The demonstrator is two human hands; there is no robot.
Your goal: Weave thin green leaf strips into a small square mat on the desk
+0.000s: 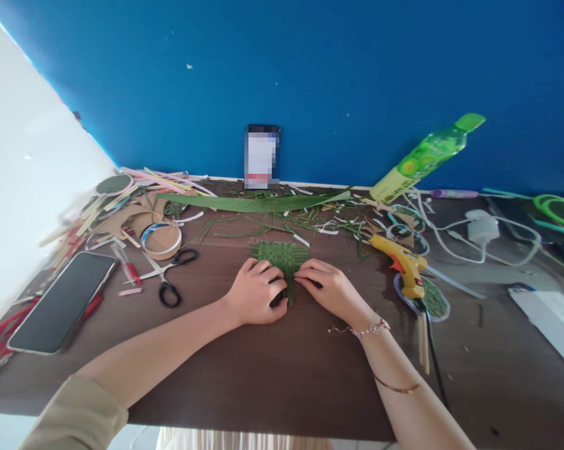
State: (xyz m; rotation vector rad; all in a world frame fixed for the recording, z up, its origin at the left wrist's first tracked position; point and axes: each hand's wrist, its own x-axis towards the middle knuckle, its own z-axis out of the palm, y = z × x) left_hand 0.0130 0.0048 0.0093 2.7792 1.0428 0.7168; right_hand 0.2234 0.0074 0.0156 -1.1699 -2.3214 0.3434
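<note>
A small mat woven from green leaf strips point(277, 253) lies on the dark table, loose strip ends jutting out at its sides and bottom. My left hand point(259, 292) is closed over its lower left part, fingers curled and pressing on it. At the lower right edge, my right hand point(326, 284) has thumb and fingers pinched together on the strips. Both palms hide some of the weave. Scissors with black handles point(164, 270) lie partly spread to the left of my left hand. One long green leaf point(258, 202) stretches across behind the mat.
A phone point(261, 157) leans against the blue wall; another phone point(64, 305) lies at left. Near the scissors is a tape roll point(160, 252). On the right are a yellow glue gun point(407, 269), a tilted green bottle point(417, 164) and a white charger point(482, 227). Scraps litter the back.
</note>
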